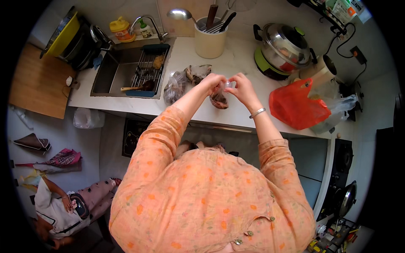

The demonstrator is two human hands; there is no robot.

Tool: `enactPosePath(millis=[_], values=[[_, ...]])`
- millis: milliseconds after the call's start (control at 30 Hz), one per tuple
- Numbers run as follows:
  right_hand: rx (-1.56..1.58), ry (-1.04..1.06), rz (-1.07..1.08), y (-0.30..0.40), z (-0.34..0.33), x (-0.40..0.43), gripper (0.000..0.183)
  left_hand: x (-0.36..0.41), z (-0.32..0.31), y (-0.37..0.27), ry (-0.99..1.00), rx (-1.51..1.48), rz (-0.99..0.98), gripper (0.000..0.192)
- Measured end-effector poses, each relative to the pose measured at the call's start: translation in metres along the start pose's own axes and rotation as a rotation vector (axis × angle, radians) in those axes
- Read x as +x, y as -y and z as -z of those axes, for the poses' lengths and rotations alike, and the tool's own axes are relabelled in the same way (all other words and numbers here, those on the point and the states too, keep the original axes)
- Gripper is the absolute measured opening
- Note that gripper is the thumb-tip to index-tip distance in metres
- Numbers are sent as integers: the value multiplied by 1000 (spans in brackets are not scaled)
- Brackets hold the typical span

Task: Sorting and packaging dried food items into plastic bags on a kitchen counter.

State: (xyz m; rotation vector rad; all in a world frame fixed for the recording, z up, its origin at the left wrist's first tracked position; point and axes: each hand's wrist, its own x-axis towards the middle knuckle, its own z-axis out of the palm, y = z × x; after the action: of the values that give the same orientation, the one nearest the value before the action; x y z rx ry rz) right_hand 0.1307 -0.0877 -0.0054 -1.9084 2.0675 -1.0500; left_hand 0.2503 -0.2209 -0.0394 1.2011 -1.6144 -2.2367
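Both my hands meet over the white countertop, pinching the gathered neck of a clear plastic bag (219, 100) with dark reddish-brown contents. My left hand (215, 83) grips the neck from the left, and my right hand (239, 87) has it between thumb and forefinger from the right; a silvery bracelet is on that wrist. The bag's lower part is at the counter surface. Left of it lie a clear plastic bag with dark contents (175, 88) and, further back, another plastic bag with brown, dark pieces (196, 74). What exactly the bags contain cannot be told.
A sink (118, 71) with a drying rack is at left. A utensil holder (209, 44) stands behind my hands. To the right are an electric pot (283, 47) and a red plastic bag (294, 106). A person (68, 205) sits at the lower left.
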Motion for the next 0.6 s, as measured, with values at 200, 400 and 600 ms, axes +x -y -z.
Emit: enactPosePath(millis=[200,400,600], values=[[205,-160,-33,5,3,18,9,-17,15,-6,9,-200,-65,16],[874,-135,-336,19,-10,36,7,-25,-4,35,-119,142,-864,56],[596,12,-156,20,-8,23,10,-8,-36,48,-308,167,-854,20]])
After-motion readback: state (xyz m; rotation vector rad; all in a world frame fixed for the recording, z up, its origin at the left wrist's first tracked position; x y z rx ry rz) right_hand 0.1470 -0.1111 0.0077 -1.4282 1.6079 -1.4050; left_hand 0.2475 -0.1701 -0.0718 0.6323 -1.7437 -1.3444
